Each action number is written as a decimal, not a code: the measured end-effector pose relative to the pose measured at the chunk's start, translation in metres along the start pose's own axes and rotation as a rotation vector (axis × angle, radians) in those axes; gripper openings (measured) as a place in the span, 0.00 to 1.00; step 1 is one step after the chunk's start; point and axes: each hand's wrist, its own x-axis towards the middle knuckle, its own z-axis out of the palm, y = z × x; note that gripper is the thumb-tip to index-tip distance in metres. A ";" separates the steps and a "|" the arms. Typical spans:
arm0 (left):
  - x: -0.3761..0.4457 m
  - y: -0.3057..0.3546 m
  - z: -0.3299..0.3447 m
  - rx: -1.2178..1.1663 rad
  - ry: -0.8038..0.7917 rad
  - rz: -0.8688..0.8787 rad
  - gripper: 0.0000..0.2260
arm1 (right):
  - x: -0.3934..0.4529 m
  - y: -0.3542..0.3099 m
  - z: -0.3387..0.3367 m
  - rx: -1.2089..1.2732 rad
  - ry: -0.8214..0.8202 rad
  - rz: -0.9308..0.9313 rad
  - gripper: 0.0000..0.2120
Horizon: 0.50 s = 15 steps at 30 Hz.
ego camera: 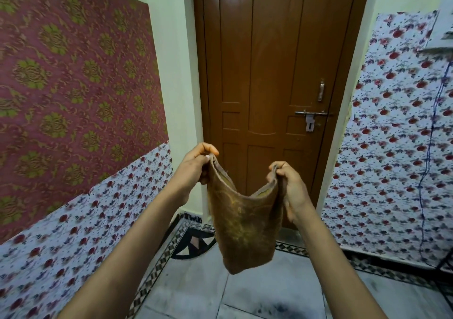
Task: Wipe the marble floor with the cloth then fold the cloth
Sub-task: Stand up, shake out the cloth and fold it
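Observation:
A brown cloth (245, 223) hangs in the air in front of me, doubled over, its top edge sagging between my hands. My left hand (196, 164) pinches the upper left corner. My right hand (286, 186) pinches the upper right corner, slightly lower. The cloth's bottom edge dangles above the grey marble floor (196, 289), which has a dark smudge near the bottom of the view.
A shut brown wooden door (269, 86) with a metal latch stands straight ahead. Patterned wall coverings line the left wall (73, 86) and right wall (392, 135). A black-and-white tile border (157, 260) edges the floor. A blue cord (431, 147) hangs at the right.

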 end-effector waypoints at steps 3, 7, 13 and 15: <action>0.008 -0.007 -0.009 0.115 0.081 -0.041 0.17 | 0.006 0.003 -0.013 -0.308 0.014 0.071 0.11; 0.013 -0.012 -0.018 0.118 0.112 -0.062 0.18 | 0.011 0.009 -0.029 -0.828 -0.268 0.176 0.32; 0.016 -0.013 -0.015 0.169 0.118 -0.041 0.16 | 0.009 0.019 -0.029 -0.761 -0.481 0.136 0.21; 0.017 -0.015 -0.017 0.153 0.112 -0.040 0.17 | 0.007 0.022 -0.028 -0.719 -0.503 0.088 0.15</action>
